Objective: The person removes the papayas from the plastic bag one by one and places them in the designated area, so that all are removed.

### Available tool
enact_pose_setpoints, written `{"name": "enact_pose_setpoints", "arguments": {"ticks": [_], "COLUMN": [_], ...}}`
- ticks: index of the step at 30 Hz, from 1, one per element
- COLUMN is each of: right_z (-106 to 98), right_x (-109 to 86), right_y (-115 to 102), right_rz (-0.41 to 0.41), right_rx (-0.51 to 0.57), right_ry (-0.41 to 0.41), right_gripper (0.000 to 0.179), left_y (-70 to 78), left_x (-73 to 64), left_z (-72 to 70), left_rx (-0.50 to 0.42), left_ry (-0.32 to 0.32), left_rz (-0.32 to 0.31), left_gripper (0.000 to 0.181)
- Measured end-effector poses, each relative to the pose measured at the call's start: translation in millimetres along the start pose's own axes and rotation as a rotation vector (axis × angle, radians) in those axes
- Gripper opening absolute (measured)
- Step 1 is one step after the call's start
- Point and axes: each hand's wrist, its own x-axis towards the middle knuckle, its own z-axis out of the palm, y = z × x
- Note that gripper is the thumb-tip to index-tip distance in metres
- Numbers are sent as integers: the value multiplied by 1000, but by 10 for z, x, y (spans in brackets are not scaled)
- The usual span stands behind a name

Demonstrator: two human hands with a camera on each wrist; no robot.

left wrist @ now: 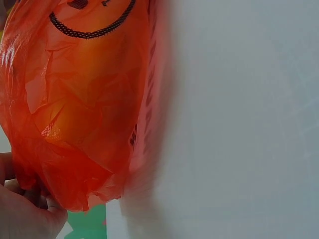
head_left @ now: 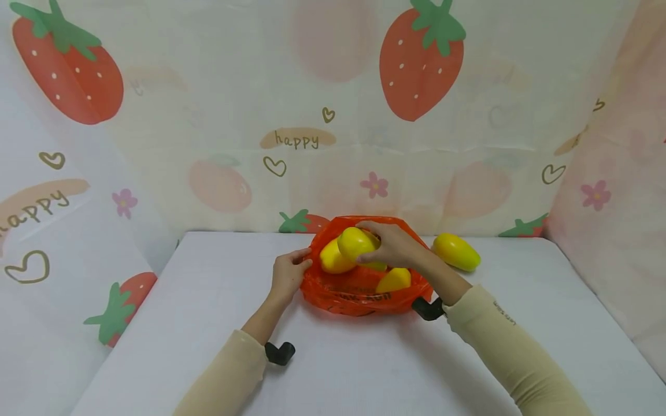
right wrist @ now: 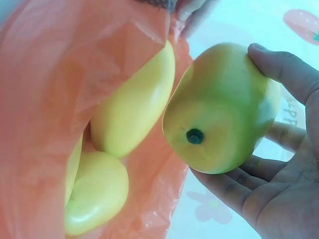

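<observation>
A red plastic bag [head_left: 359,306] with black print sits on the white table, its mouth spread upward. At the bag's left rim, my left hand [head_left: 288,277] pinches the plastic; the left wrist view shows those fingers [left wrist: 30,199] at the bag's crumpled edge. My right hand [head_left: 392,245] grips a yellow mango [head_left: 355,244] with a greenish tinge, held over the bag's mouth. Thumb and fingers lie on opposite sides of this mango [right wrist: 224,109], and its dark stem end shows. Inside the bag lie other yellow mangoes [right wrist: 137,107], partly hidden by the plastic.
Another yellow mango [head_left: 456,252] lies on the table to the right of the bag, beyond the right forearm. The white table [head_left: 333,370] ends at a back curtain [head_left: 234,115] printed with strawberries. Dark wrist mounts [head_left: 281,353] stick out beside both sleeves.
</observation>
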Motion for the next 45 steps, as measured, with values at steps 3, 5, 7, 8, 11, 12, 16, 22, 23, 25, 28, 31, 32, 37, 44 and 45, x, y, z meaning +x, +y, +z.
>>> {"name": "enact_pose_setpoints", "arguments": {"ticks": [3,5,7,8,11,12,16,22,23,25,28,31,32,37,44,45], "right_z": [-2,-3,-8,-10,-21,-22,-28,-42,-45,-50,-63,-80,-88,-140,-263,-284], "right_x": [2,5,7,9,7,7,-3,-17,-20,-23,-28,-28,-30,-42,-84,-92], "right_y": [21,34,43,45,40,38,28,30,32,33,30,23,23,29,66,75], "right_rz": [14,20,23,26,28,30,26,22,23,24,24,25,23,6,18,36], "right_rx": [4,6,1,4,2,1,2,2,1,3,8,4,3,8,25,33], "right_ry": [-4,-6,-3,-2,6,8,20,27,27,24,22,24,27,53,71,69], "right_gripper": [76,76,76,75,75,74,74,74,74,74,74,75,75,75,73,74], "left_y": [-12,-16,-17,-17,-19,-19,-20,-19,-18,-16,-15,-12,-10,-13,-21,-20], "left_x": [-1,-4,-6,-7,-7,-7,-5,-3,-2,0,1,-1,-2,3,15,14], "left_z": [2,3,2,2,1,1,0,1,1,1,1,-2,-3,-4,7,9], "left_rx": [4,3,2,1,1,2,7,11,11,11,9,4,2,-5,0,1], "left_ry": [-4,-4,-5,-6,-3,-2,1,0,-1,-1,-4,-4,-4,-6,-5,-6], "left_rz": [-1,-1,-1,0,4,6,8,4,4,2,-1,-5,-6,-6,-3,-1], "left_gripper": [33,33,33,33,33,33,33,33,33,33,33,33,33,33,33,33]}}
